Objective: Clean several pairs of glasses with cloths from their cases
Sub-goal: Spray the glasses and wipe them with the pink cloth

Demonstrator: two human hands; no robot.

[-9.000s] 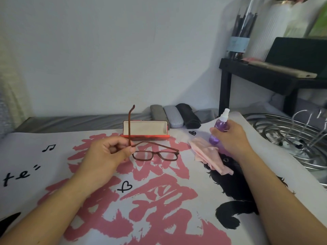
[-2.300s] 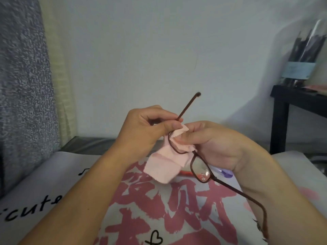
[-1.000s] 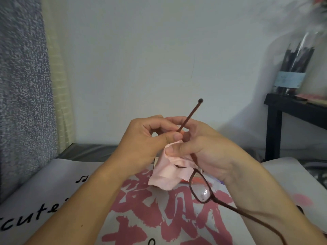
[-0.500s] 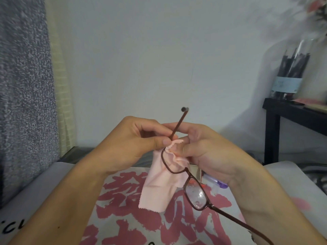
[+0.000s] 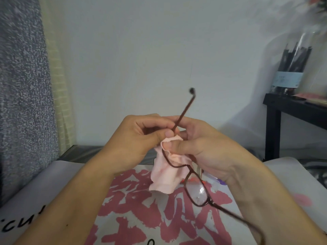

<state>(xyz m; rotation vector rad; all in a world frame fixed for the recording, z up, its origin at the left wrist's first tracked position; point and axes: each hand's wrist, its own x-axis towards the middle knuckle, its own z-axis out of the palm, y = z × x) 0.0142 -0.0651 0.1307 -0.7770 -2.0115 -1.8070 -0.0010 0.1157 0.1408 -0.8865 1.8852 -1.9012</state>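
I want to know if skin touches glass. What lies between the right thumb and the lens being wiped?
In the head view, the pink cloth lies folded between the right hand thumb and that lens of the glasses; no bare contact shows.

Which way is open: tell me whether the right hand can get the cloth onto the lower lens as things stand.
Probably yes. The right hand already pinches the pink cloth over the upper lens; the lower lens hangs uncovered just below it, with nothing between them. The left hand steadies the glasses by a temple.
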